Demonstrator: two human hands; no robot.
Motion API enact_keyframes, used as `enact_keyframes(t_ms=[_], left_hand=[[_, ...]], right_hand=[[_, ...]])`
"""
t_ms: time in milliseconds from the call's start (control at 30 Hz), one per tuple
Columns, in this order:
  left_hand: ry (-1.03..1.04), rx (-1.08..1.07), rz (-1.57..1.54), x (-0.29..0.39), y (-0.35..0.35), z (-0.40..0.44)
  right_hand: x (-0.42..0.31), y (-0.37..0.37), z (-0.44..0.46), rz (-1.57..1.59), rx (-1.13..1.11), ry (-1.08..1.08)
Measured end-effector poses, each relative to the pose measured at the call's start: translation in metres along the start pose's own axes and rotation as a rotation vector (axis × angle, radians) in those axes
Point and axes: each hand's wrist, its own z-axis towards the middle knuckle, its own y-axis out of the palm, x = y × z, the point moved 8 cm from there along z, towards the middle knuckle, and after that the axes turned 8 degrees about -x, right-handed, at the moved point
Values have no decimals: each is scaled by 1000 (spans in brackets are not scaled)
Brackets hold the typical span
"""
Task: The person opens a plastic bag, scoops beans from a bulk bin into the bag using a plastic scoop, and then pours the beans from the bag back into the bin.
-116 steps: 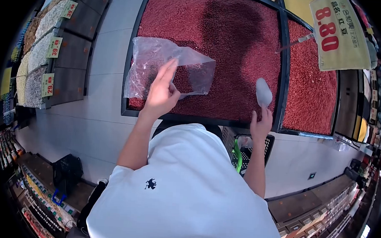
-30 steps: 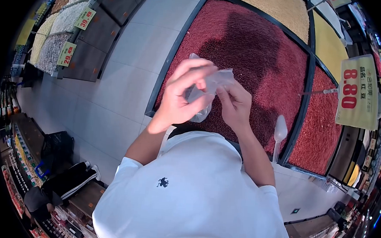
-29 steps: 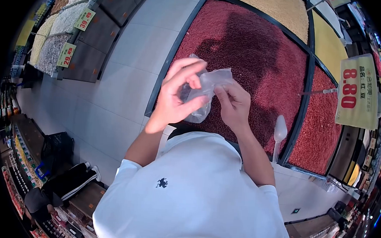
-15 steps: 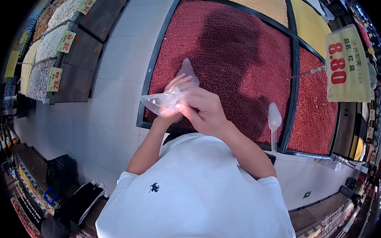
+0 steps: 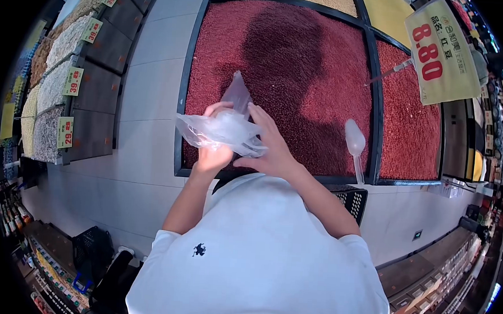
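A clear plastic bag (image 5: 221, 130) hangs over the near left part of a bin of red beans (image 5: 223, 36), its mouth spread wider and its pointed corner sticking up away from me. My left hand (image 5: 214, 158) grips the bag from the left and below, and the film hides some of its fingers. On the bag's other side, my right hand (image 5: 276, 148) has its fingers and thumb spread apart; the bag's edge lies against or close to it, and I cannot tell which. A transparent plastic scoop (image 5: 355, 139) rests on the beans at the right, handle toward me.
The bin's black frame (image 5: 183, 105) borders the beans. A second bin with lighter red beans (image 5: 409, 131) adjoins on the right, under a price sign (image 5: 443, 53). Grain shelves (image 5: 98, 92) with price tags stand across the tiled aisle. A black basket (image 5: 92, 245) sits behind at the lower left.
My right hand has gone from pinching the bag to spread fingers beside it. The bag has opened out wider, still in my left hand. The view has shifted slightly.
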Motion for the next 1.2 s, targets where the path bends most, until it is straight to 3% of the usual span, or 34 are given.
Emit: enact_keyframes(t_ms=[67,167,200,267,300,367,433,567,667,733,800,867,967,1067,1200], left_hand=[[129,-21,137,39,4,17],[163,-87,225,64,27,27],[263,-107,265,89,29,33],[246,-140,173,97,42,36],[123,-101,49,92,48,38],[146,-186,120,99,65,42],[191,-291,179,107,80,45],[131,-417,-43,110,99,49],[44,-384,-37,96,65,61],[-81,-152,-73,54,33,57],[-416,-123,-468,-28,46,25],[-538,-121,-1049,-68,77,-10],[-570,-317,-1426,-41,115,-31],[-630,-276,-1565,-40,129,-47],[-648,-124,-1458,-53,114,-46]], right_hand=[[-8,7,1,119,118,-89],[-19,0,-5,-127,105,-89],[-16,-5,-8,-194,111,-36],[-10,-16,-18,-302,122,51],[-7,-23,-24,-299,150,73],[-1,-36,-35,-272,213,108],[3,-50,-46,-159,293,135],[10,-69,-61,162,468,169],[23,-74,-60,435,563,168],[30,-78,-59,594,594,146],[30,-86,-55,704,554,90],[26,-96,-47,759,541,141],[43,-85,-35,1153,546,213],[60,-69,-25,1414,513,270],[76,-59,-12,1568,459,338]])
